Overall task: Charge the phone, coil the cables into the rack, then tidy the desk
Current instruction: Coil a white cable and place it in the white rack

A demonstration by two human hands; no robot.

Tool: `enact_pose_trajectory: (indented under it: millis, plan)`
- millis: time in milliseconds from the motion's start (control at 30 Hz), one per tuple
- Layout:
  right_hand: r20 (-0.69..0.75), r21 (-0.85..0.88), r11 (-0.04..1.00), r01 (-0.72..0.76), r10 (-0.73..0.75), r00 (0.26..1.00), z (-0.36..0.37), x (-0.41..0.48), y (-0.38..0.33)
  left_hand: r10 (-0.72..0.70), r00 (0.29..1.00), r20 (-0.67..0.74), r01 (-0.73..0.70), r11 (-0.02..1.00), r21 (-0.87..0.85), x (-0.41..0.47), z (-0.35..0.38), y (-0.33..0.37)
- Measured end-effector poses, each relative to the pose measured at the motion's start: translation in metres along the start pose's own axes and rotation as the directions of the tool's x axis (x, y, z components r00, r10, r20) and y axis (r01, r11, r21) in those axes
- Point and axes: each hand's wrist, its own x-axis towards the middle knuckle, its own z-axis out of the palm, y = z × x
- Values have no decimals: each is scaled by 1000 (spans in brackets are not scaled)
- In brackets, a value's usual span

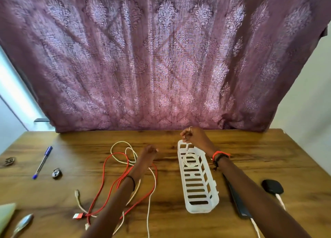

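A white slotted rack [198,182] lies lengthwise on the wooden desk [268,148]. A small coil of white cable [190,160] rests in its far half. My right hand [194,136] is over the rack's far end, fingertips pinched on a thin strand that runs down to that coil. My left hand [148,154] hovers with curled fingers over a loose tangle of a red cable [105,173] and a white cable [149,198]; its grip is hidden. A dark phone [236,200] lies under my right forearm, with a white lead at its near end. A black charger [272,186] sits to its right.
At the left lie a blue pen [43,161], a small padlock [57,173] and a dark small object [9,161]. A spoon [22,223] and a pale green item [6,214] sit at the near left corner. A purple curtain [161,58] hangs behind the desk.
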Motion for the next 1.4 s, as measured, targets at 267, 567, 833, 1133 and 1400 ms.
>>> enact_pose_trajectory:
  millis: [267, 567, 833, 1133, 1400]
  plan:
    - [196, 64, 998, -1, -12, 981, 92, -16, -23, 139, 988, -61, -24, 536, 844, -18, -76, -18]
    - [290, -79, 983, 168, -139, 947, 160, -36, -48, -337, 941, -14, 234, 624, 746, -30, -100, -40]
    - [291, -151, 955, 257, -205, 934, 184, -34, -56, -257, 960, 108, 191, 889, 417, -39, -110, -12]
    - [-12, -27, 947, 319, -319, 948, 140, -17, -103, -26, 988, 150, 9, 994, 112, -60, -131, 66]
    - [-82, 52, 969, 241, -237, 968, 99, 6, -123, 157, 935, 318, -129, 986, -107, -78, -159, 114]
